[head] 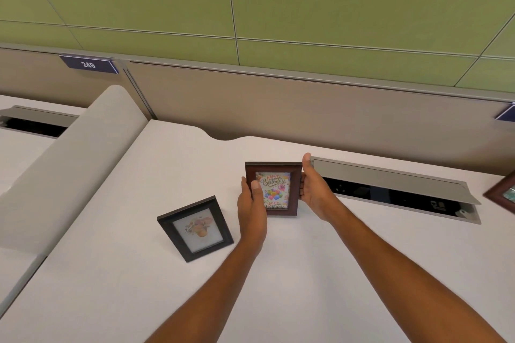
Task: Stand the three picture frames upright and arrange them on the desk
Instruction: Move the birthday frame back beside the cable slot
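A reddish-brown frame (278, 169) with a "Happy Birthday" balloon card stands upright near the middle of the white desk (306, 273). My left hand (250, 203) grips its left edge, thumb over the glass. My right hand (313, 189) holds its right edge, thumb at the top corner. A black frame (195, 227) with a flower picture stands upright to the left, leaning back and turned slightly, untouched. Part of a third, brown frame (501, 195) shows at the right border of the view.
An open cable hatch (395, 189) with a raised grey lid lies in the desk right of the frames. A beige divider (72, 164) borders the desk on the left. A partition wall (278, 108) runs behind, with a "249" label (88, 64).
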`<state>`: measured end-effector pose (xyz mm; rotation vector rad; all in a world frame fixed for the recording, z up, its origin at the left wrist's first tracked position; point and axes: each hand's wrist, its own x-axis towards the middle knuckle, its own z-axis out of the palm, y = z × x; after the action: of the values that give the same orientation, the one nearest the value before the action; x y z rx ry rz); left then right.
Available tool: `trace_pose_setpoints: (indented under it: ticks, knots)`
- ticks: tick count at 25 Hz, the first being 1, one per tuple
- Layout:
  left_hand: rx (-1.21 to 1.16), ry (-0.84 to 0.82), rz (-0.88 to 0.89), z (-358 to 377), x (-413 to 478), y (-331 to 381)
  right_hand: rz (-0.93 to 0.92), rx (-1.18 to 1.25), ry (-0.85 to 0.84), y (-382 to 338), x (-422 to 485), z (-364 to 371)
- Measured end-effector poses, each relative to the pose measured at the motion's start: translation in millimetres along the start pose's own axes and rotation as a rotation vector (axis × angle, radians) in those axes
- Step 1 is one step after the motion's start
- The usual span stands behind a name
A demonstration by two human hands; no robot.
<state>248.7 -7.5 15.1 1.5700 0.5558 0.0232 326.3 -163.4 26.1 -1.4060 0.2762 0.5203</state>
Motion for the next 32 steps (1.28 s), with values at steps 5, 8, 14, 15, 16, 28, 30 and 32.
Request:
trace_pose_setpoints:
  ticks: [5,8,14,15,16,28,30,32]
  knots:
    - [-0.015,-0.074,0.021,26.4,42.9,27.9,-0.008,0.024,0.092,-28.5,26.3,-17.7]
    - [-0.014,-0.100,-0.013,38.4,68.3,38.9,-0.017,0.050,0.126,-43.4,43.4,-25.5]
    - [-0.055,-0.139,-0.055,57.7,113.7,49.2,-0.024,0.073,0.164,-60.4,75.6,-30.9]
    - [-0.062,-0.135,-0.056,60.1,119.4,50.3,-0.019,0.074,0.166,-62.9,80.5,-31.4]
    - [-0.067,-0.131,-0.059,62.4,124.4,51.6,-0.015,0.074,0.169,-65.3,84.8,-32.1]
    - [-0.055,-0.125,-0.074,70.4,145.0,48.6,0.008,0.071,0.151,-65.1,109.2,-36.5]
    - [-0.062,-0.122,-0.075,70.1,145.1,48.3,0.007,0.083,0.158,-63.0,110.5,-37.3]
    - [-0.055,-0.116,-0.065,69.7,144.7,47.4,0.003,0.084,0.155,-62.4,111.5,-38.6]
